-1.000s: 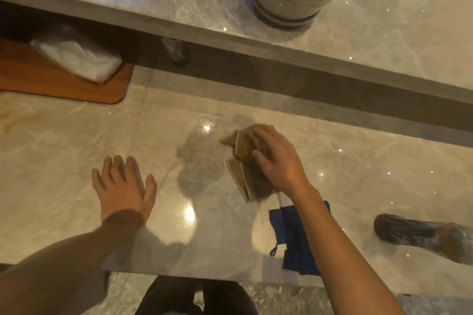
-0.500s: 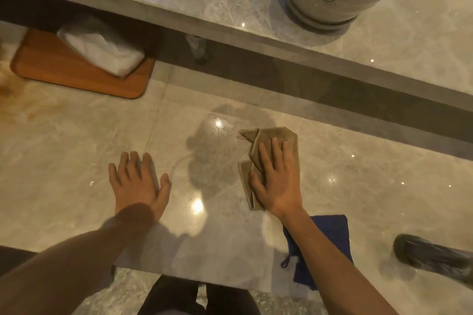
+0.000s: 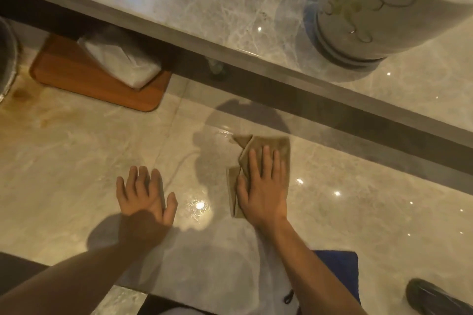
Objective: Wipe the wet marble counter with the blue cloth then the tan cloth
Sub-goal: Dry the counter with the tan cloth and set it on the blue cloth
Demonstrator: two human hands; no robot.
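My right hand (image 3: 263, 186) lies flat with fingers spread on the folded tan cloth (image 3: 266, 144), pressing it on the glossy marble counter (image 3: 76, 161). A damp darker patch (image 3: 212, 158) lies just left of the cloth. My left hand (image 3: 146, 194) rests flat on the bare marble with fingers apart, holding nothing. The blue cloth (image 3: 343, 273) lies near the counter's front edge, partly hidden under my right forearm.
A wooden board (image 3: 76, 77) with a white tissue pack (image 3: 120, 61) sits at the back left. A raised marble ledge (image 3: 204, 7) carries a large ceramic vase (image 3: 371, 13). A dark wrapped object (image 3: 432, 299) lies at the front right. Brown stains (image 3: 30, 105) mark the far left.
My right hand turned from a sideways grip to a flat palm on the tan cloth and slid it a little toward the back. The left hand stayed put.
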